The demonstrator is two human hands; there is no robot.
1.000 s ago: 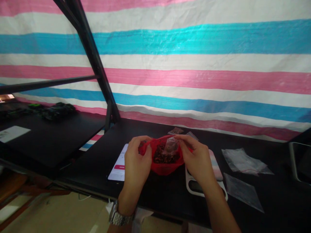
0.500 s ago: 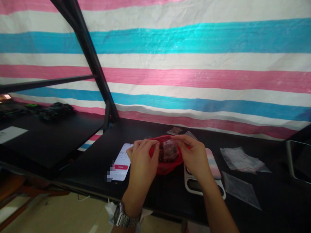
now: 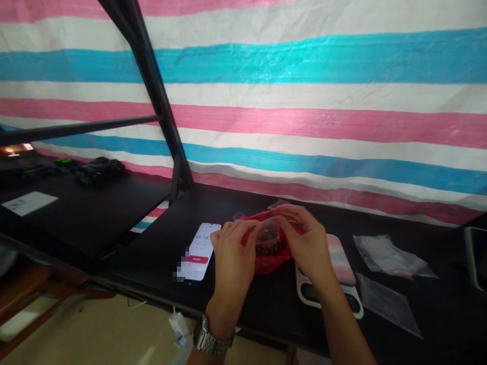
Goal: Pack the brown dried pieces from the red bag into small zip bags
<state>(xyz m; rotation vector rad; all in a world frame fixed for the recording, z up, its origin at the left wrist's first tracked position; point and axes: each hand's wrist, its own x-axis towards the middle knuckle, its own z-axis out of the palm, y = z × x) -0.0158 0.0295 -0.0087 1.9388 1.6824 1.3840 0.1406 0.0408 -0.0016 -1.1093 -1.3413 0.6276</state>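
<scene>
Between my two hands hangs a small clear plastic bag (image 3: 268, 230), over a red bowl (image 3: 266, 265) that holds many small dark pieces. My left hand (image 3: 236, 248) pinches the bag's left edge between thumb and fingers. On the other side, my right hand (image 3: 306, 238) pinches its upper right edge. Some dark bits seem to lie in the bag, though its contents are blurred. A kitchen scale (image 3: 340, 261) with a pastel striped top sits just right of the bowl, partly behind my right wrist.
Left of the bowl lies a phone (image 3: 200, 251) showing a running timer. Empty clear bags (image 3: 391, 256) and one separate bag (image 3: 388, 304) lie right of the scale. Behind the bowl is a small filled bag (image 3: 279, 204). A striped tarp (image 3: 304, 121) hangs behind the black table (image 3: 160, 263).
My view has swung slightly left, so everything sits further right. Both hands stay on the bag, and its top now looks tipped or folded between my fingers.
</scene>
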